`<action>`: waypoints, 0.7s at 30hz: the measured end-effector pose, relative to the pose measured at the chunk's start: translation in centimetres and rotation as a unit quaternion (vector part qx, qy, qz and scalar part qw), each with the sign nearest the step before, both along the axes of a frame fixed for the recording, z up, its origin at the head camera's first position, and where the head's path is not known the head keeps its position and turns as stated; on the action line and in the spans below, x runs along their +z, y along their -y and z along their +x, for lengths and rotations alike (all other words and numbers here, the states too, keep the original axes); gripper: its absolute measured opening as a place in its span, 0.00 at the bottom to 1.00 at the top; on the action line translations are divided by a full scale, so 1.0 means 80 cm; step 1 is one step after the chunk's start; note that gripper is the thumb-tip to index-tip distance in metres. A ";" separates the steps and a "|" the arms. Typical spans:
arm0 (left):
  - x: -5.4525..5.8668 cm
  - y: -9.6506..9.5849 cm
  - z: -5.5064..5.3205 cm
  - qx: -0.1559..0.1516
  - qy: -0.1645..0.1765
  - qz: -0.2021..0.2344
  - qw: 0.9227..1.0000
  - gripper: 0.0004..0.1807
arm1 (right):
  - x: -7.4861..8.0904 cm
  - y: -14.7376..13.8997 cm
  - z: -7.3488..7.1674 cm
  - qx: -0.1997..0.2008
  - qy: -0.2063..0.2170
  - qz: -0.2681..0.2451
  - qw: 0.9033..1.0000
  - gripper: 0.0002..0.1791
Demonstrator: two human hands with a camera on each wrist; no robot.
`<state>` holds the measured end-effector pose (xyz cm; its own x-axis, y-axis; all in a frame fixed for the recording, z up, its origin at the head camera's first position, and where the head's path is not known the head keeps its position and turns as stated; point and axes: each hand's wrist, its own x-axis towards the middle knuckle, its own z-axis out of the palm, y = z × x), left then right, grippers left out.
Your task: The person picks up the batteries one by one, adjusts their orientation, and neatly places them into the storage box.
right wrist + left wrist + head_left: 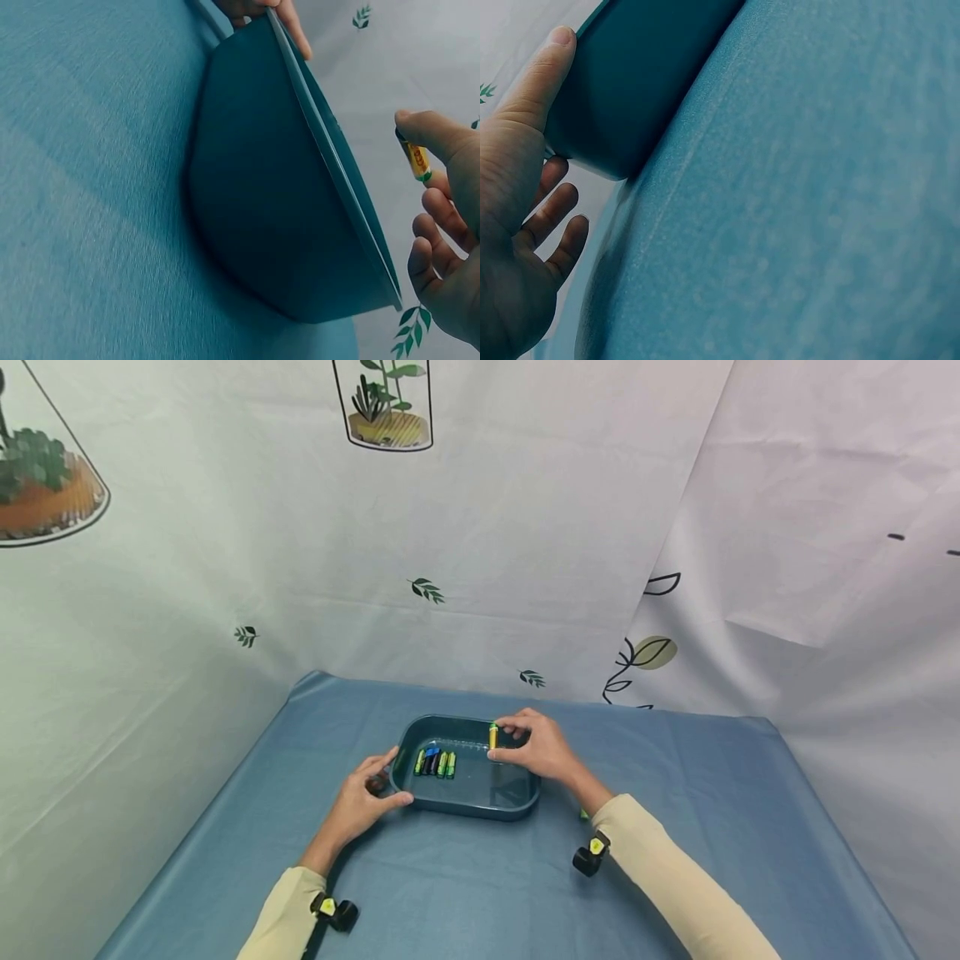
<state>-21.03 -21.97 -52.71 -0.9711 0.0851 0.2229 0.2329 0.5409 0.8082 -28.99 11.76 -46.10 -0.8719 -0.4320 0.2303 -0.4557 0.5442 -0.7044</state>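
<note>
A dark teal dish (480, 810) with rounded corners and a raised rim stands on the blue cloth. Toward its left end lie several small batteries (442, 765) side by side, some green and yellow, others dark with blue. My right hand (543, 747) pinches a yellow battery (417, 160) with a green end between thumb and fingertip, upright above the right part of the dish. At the near left corner, my left hand (358, 802) holds the dish, thumb (544, 82) at the rim and a finger along the left side. Its other fingers are loosely bent beneath.
A small green item (583, 814) lies on the cloth (480, 893), mostly hidden by the right sleeve. Behind the cloth hangs a pale fabric wall (525, 568) with printed leaves and plants. Each wrist carries a small black camera.
</note>
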 end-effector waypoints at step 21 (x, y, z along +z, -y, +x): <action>0.000 -0.001 0.001 0.007 -0.003 -0.003 1.000 0.49 | -0.010 0.035 -0.002 -0.003 0.061 -0.031 0.998 0.28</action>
